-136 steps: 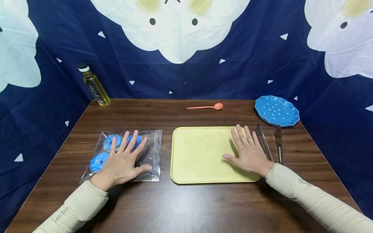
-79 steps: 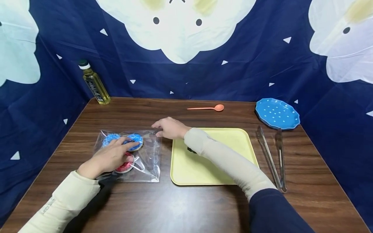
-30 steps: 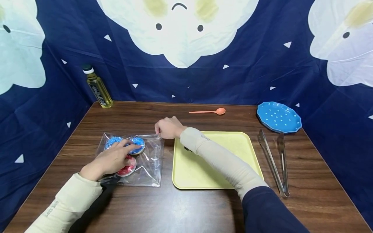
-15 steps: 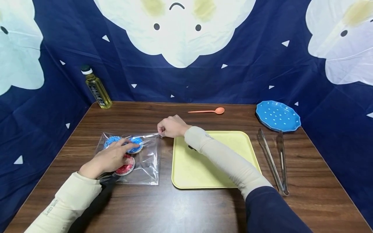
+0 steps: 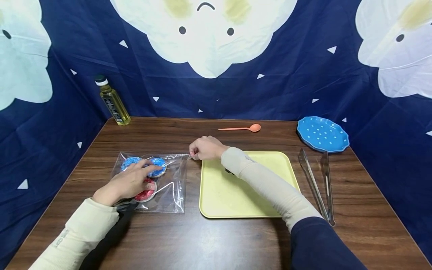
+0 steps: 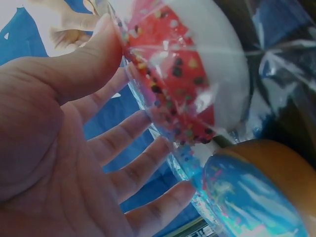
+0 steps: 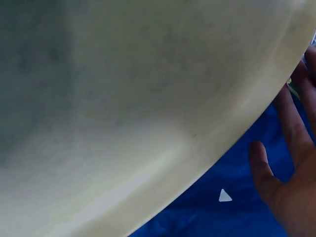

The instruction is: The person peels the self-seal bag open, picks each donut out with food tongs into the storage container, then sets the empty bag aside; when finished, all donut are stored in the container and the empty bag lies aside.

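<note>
A clear plastic bag (image 5: pixel 175 187) lies on the left of the table, holding a red-iced donut (image 5: pixel 145 195) and blue-iced donuts (image 5: pixel 158 167). On top of it rests my left hand (image 5: pixel 129 182), its fingers spread over the donuts. The left wrist view has the thumb and fingertips against the plastic, beside the red donut (image 6: pixel 168 64). My right hand (image 5: pixel 206 147) pinches the bag's far right corner, drawn to a point; its fingertips are partly hidden. In the right wrist view this hand (image 7: pixel 291 182) shows only partly, past the tray's rim.
Under my right forearm lies a yellow tray (image 5: pixel 216 202). Metal tongs (image 5: pixel 314 187) are to its right, with a blue dotted plate (image 5: pixel 322 133) behind them. An orange spoon (image 5: pixel 254 128) lies at the back edge, and an oil bottle (image 5: pixel 114 103) stands back left.
My right hand left the tray, crossed to the bag's far corner and took hold, then drew it slightly rightward. My left hand shifted on the bag, uncovering the red donut.
</note>
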`<state>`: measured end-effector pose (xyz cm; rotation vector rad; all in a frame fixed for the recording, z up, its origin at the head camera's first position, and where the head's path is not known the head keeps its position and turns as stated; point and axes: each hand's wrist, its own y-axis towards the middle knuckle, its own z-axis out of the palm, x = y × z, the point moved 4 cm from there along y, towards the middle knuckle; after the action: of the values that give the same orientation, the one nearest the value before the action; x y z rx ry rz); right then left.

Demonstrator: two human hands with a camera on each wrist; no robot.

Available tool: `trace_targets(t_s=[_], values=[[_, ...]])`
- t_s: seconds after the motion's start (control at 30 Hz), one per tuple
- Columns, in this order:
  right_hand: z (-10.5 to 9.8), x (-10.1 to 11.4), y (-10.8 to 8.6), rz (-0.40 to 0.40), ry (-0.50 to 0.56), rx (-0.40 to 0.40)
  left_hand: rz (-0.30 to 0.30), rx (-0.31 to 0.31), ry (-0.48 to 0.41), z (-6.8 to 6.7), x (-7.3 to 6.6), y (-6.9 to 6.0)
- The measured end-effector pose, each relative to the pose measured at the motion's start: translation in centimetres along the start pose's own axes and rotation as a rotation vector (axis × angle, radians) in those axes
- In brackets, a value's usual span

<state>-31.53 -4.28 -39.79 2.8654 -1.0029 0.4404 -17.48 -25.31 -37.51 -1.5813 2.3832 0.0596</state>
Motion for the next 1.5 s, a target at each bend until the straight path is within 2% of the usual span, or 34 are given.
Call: trace_targets(t_s=[0.17, 0.3, 0.6, 0.87, 1.13, 1.3, 1.5], values=[[0.1, 1.1, 0.5, -0.053, -0.023, 0.007, 0.003, 0.007, 0.010, 0.1, 0.2, -0.1], [0.1, 2.7, 0.7, -0.106, -0.046, 0.044, 0.000, 0.013, 0.012, 0.1, 0.2, 0.0], [0.8, 4.5, 1.2, -0.124, -0.096, 0.099, -0.005, 0.017, 0.007, 0.1, 0.1, 0.0], [0.7, 4.5, 1.0, -0.133, -0.122, 0.079, 0.001, -0.001, 0.026, 0.0, -0.1, 0.1], [0.5, 3.3, 0.0, -0.123, -0.052, 0.101, -0.002, 0.007, 0.017, 0.1, 0.0, -0.1], [0.8, 2.5, -0.4, -0.121, -0.058, 0.112, -0.006, 0.003, 0.014, -0.1, 0.1, 0.0], [0.8, 3.6, -0.6, -0.122, -0.082, 0.128, 0.010, -0.002, 0.007, 0.0, 0.1, 0.2]])
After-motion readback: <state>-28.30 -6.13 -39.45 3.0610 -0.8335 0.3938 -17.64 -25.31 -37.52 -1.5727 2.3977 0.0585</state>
